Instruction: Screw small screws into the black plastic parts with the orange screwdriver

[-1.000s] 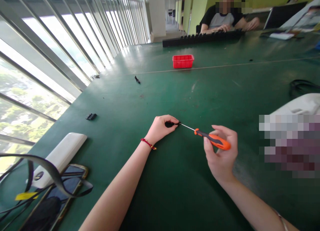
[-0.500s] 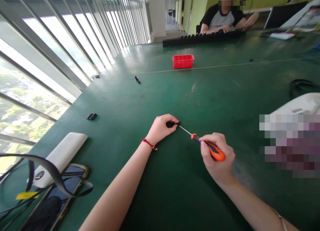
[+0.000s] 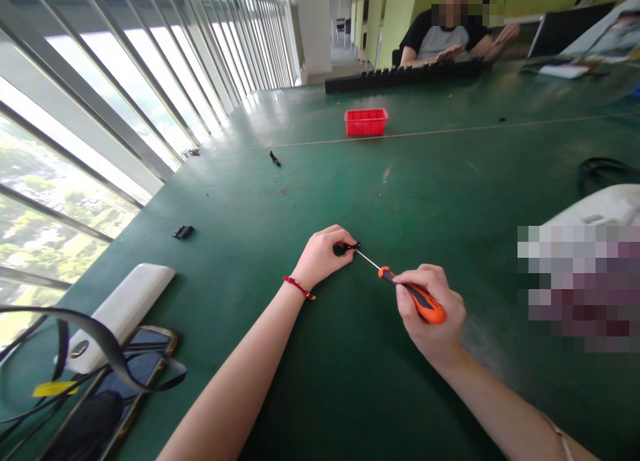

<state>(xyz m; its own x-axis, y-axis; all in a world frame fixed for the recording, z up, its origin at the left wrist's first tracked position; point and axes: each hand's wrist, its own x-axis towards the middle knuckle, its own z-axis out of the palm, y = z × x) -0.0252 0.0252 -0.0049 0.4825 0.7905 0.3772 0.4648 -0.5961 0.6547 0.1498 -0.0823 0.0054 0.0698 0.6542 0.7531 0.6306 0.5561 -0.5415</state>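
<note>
On our left, a grey strap (image 3: 100, 331) loops over a phone (image 3: 151, 340) and a white slab (image 3: 127, 301); 1 black block (image 3: 183, 232) lies beyond. Our left hand (image 3: 323, 254) pinches a small black part (image 3: 357, 246) mid-table, a red bin (image 3: 367, 124) farther back. Our right hand (image 3: 435, 328) clamps its fingers around a screwdriver (image 3: 425, 304), tip at the part. The table's (image 3: 325, 381) left edge follows the railing (image 3: 290, 41); green surface stretches from our hands to the bin.

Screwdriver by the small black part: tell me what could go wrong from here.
The screwdriver points toward the left hand, its tip close to the fingers, so a slip could jab them. The small black part is held only in a pinch, so pressure from the tip might twist it loose.
</note>
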